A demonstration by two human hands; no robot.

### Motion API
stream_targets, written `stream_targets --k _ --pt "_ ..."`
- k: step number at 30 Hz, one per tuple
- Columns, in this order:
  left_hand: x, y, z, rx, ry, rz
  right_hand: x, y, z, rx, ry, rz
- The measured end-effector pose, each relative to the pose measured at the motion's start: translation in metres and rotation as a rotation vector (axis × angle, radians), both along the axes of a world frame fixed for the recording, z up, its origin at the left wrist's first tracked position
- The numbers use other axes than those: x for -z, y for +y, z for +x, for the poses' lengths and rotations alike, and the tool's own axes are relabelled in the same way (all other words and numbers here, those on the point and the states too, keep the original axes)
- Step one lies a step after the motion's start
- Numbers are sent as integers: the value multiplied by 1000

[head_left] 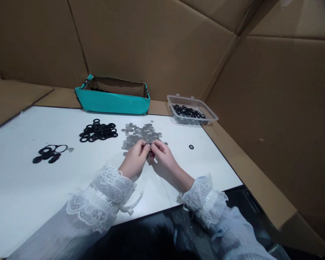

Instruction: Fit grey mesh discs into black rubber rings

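Note:
Both hands meet at the near edge of a pile of flat grey discs (pixel 137 133) on the white table. My left hand (pixel 135 157) is closed, thumb and fingers pinched together. My right hand (pixel 164 155) is closed too, its fingertips nearly touching the left ones. Whatever sits between the fingertips is too small and hidden to name. A bit of dark red shows just below them. Left of the discs lies a heap of black rings (pixel 99 130). One small black ring with a pale centre (pixel 191 147) lies to the right.
A teal box (pixel 112 103) stands at the back, with dark pieces inside. A clear plastic tray (pixel 212 117) of small black rings is at the back right. More black rings and discs (pixel 47 153) lie at left. Cardboard walls (pixel 157 47) enclose the white table (pixel 78 169).

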State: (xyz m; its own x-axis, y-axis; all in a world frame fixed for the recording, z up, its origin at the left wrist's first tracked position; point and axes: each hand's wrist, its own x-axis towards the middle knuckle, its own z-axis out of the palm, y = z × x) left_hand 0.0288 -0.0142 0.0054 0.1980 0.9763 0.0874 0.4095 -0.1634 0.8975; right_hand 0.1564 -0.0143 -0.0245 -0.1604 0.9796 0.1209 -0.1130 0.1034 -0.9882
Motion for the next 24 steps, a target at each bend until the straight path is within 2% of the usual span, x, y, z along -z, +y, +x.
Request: stream_targets --k 3,7,10,12,15,19,22,24 --pt "-8 9 -12 160 94 -2 -5 3 8 22 -185 138" --pt "-20 19 -28 363 171 -38 -12 6 20 -198 -364 137" --pt "-24 22 -32 421 120 -83 -16 6 23 -337 -277 69" --pt "-23 23 -30 393 44 -105 -16 6 20 -349 -152 16" --pt "-18 21 -24 243 -89 -50 -14 6 12 -232 4 -33" --pt "-7 15 -12 50 -149 57 -5 3 -2 -102 67 -47" --pt "0 9 -3 -13 -171 33 2 1 -9 -16 145 -74" --pt "2 7 -1 -6 -132 29 3 -1 -10 66 144 -80"
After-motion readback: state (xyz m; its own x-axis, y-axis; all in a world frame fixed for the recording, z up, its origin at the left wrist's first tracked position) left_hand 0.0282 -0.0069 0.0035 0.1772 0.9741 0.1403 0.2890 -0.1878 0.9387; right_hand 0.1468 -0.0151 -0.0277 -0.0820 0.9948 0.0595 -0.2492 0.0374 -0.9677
